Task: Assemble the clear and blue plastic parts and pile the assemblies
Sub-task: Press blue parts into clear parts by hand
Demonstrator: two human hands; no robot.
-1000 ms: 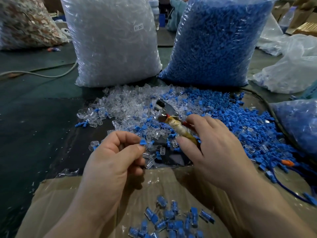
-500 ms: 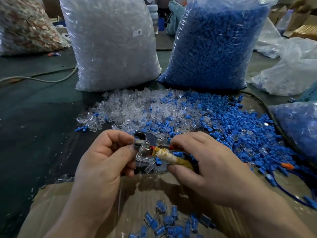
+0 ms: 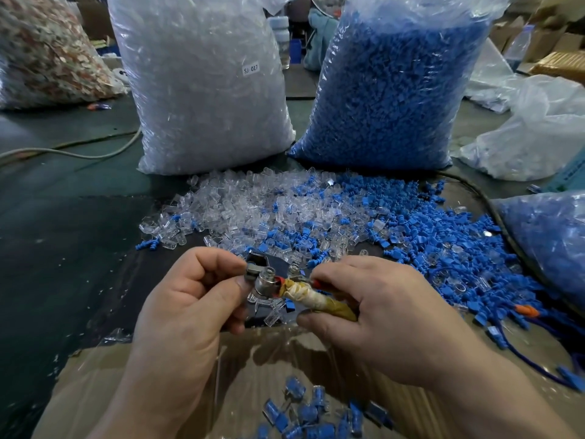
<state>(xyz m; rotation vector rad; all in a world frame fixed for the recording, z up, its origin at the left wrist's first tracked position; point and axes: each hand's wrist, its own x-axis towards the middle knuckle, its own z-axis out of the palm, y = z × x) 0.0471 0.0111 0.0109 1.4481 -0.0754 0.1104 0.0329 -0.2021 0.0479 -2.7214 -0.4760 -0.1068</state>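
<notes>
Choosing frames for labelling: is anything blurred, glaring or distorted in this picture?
Head view: the left hand, right hand and tool are sharp; the patterned bag top left is smeared; the clear-parts bag shows glare streaks; wide-angle bending leans the blue-parts bag outward.

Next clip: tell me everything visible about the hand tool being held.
The tool has a shiny metal head, red showing behind it, and a handle wrapped in grimy white and yellowish tape or cloth. It lies roughly level above the loose parts. The right hand grips the handle; the left hand pinches the head end.
</notes>
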